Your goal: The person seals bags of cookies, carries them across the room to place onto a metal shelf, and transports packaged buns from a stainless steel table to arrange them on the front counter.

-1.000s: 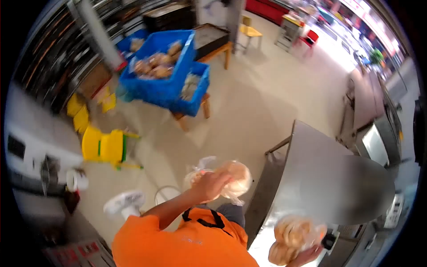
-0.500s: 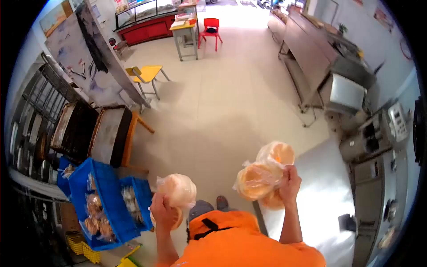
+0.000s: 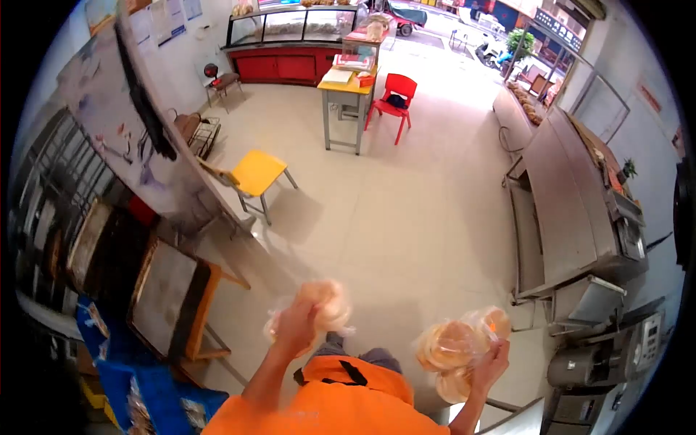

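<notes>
Both hands are raised in front of the orange-clad body. My left hand [image 3: 296, 326] is closed on clear plastic bags of round, pale bread [image 3: 332, 308], which hang above the floor. Fingers of my right hand [image 3: 493, 361] grip the gathered plastic of several bags of round, golden bread [image 3: 451, 346], held out to the right. The two bunches are apart. Motion blurs the bread on the left, and its exact number of pieces cannot be made out.
Blue crates [image 3: 127, 377] and black trays [image 3: 163, 290] on a wooden stand are at left. A yellow chair [image 3: 259, 172], a desk [image 3: 348, 85] and a red chair [image 3: 395, 104] stand ahead. Steel counters [image 3: 562, 196] line the right; a table corner [image 3: 518, 420] shows below.
The view has swung from the crates and steel table toward the front of the room. Both hands have moved along with their bread bags, and the steel table has mostly left view.
</notes>
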